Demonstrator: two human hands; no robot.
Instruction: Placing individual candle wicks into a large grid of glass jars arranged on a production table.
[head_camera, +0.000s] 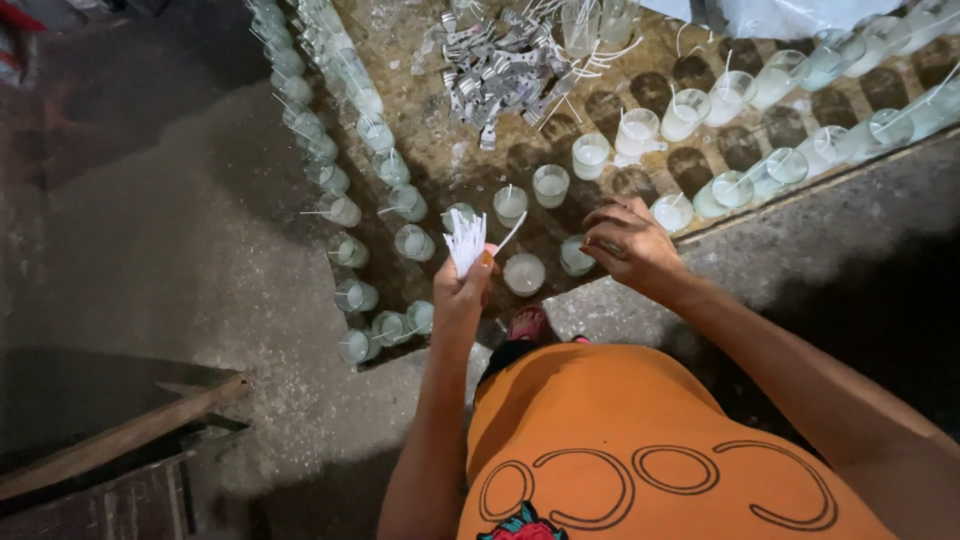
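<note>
From the head camera you look down on a brown board (440, 150) lying on the grey concrete floor (200, 260), crowded with small clear glass cups (590, 155) filled with pale wax. Take the heap of grey metal wick tabs and white wicks (500, 65) at the top of the board as your landmark. Left of that heap a double row of cups runs down the board's edge; right of it two more rows stretch off toward the upper right corner. Below the heap, a looser line of cups curves toward you, several with a thin white wick standing in them. A clear plastic sheet (780, 15) lies beyond the board, right of the heap. Far down to the left of the heap, a wooden plank (120, 435) slants across the dark lower corner. A red sandal (527, 322) shows at the board's near edge, just above your orange shirt (640, 440).

Your left hand (462, 290) is raised below the heap, closed around a bundle of white wicks (466, 240) that fans upward from thumb and fingers. One wax cup (523, 273) without a wick sits just to the right of that hand. Your right hand (630, 245) hovers further right, fingers curled downward over a cup (575, 255) at the board's edge; whether the fingertips pinch anything, you cannot tell. The two hands are apart, the wickless cup between them.
</note>
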